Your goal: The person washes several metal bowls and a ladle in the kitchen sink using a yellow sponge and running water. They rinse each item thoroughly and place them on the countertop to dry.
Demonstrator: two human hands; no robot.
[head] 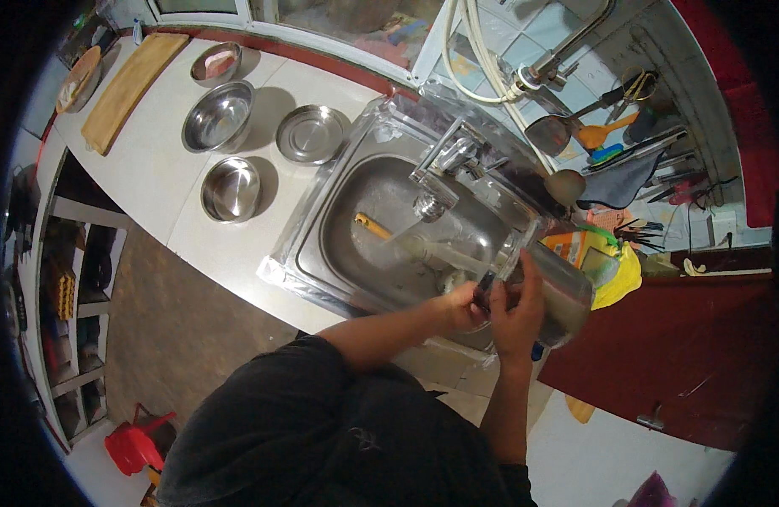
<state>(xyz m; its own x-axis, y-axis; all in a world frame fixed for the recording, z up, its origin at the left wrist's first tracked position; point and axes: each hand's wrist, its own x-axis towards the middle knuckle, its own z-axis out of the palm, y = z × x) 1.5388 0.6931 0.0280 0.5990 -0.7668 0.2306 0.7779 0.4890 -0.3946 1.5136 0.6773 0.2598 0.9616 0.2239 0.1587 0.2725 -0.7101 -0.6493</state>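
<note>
A large see-through jug [562, 293] lies tilted over the right end of the stainless steel sink [389, 174], its mouth towards the basin. My left hand [463, 307] grips a dark part near the jug's rim, probably the handle. Against the jug's side rests my right hand [518, 312], fingers spread around it. A pale stream of liquid [456, 258] runs from the mouth into the basin. In the basin lies a yellow-orange handle [372, 224]; its other end is hard to make out. The chrome tap [435, 201] hangs above it.
Left of the sink stand a steel plate [310, 134], a small steel bowl [231, 190], a larger bowl [218, 117] and a bowl holding meat [216, 64]. Farther left are a wooden board [136, 89] and a basket [80, 79]. A yellow cloth [623, 279] lies beyond the jug.
</note>
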